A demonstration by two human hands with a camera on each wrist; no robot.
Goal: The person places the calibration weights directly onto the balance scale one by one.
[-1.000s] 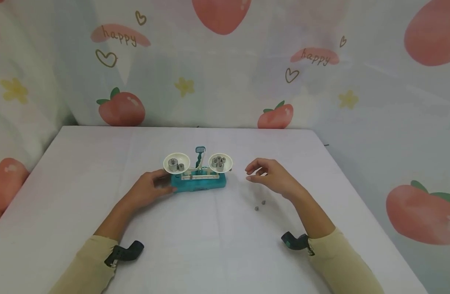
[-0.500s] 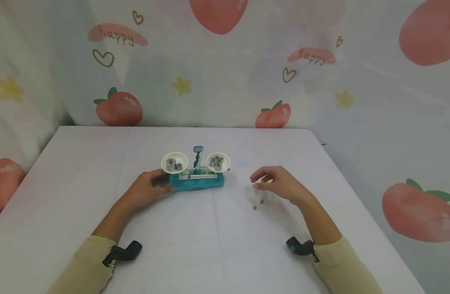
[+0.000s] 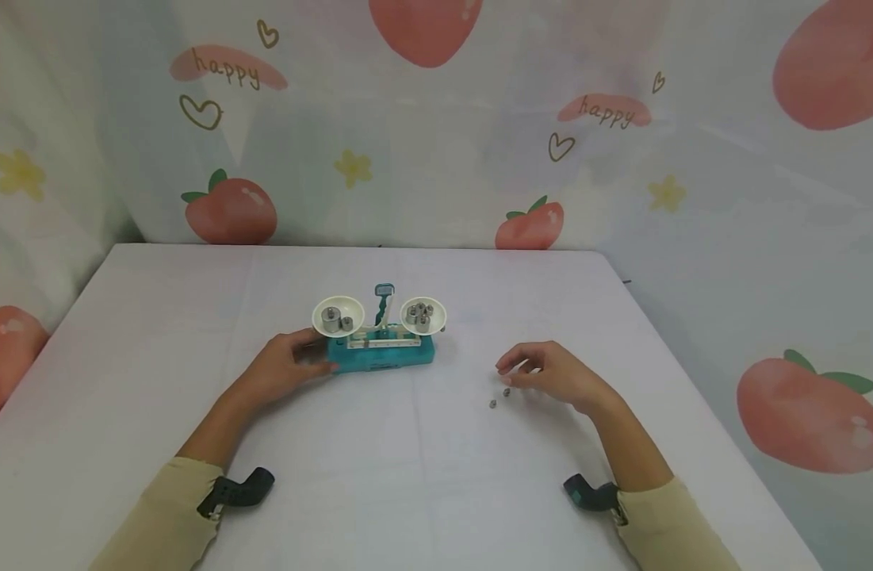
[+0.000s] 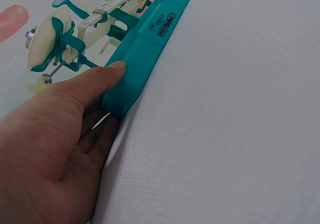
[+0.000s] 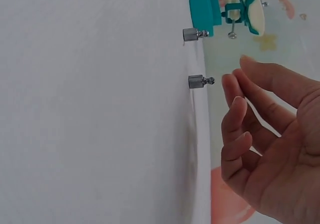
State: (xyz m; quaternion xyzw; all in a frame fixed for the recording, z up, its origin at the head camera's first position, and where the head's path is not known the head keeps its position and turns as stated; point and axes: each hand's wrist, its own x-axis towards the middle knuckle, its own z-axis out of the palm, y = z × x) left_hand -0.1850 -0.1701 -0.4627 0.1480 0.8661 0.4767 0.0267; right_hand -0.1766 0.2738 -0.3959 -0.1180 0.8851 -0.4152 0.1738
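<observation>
A teal balance scale [image 3: 381, 355] with two cream pans stands on the table. My left hand [image 3: 281, 369] grips the left end of its base, the thumb [image 4: 107, 77] on the front face and the other fingers behind, partly hidden. In the left pan [image 3: 354, 305] sit a large metal weight [image 3: 331, 319] and a smaller one; the right pan [image 3: 439, 320] bears several metal weights [image 3: 422, 319]. Two small knobbed weights [image 5: 196, 82] stand on the cloth. Just above the farther one is my right hand [image 3: 553, 373], empty, with thumb and fingertips apart and fingers loosely bent.
A white cloth covers the table [image 3: 379, 492]. Behind it hangs a fruit-patterned curtain [image 3: 436, 159]. Black wrist cameras [image 3: 246, 488] sit at both cream sleeves.
My right hand has moved away from the scale, down and a little to the right, toward the two small weights. The left hand keeps its grip on the base.
</observation>
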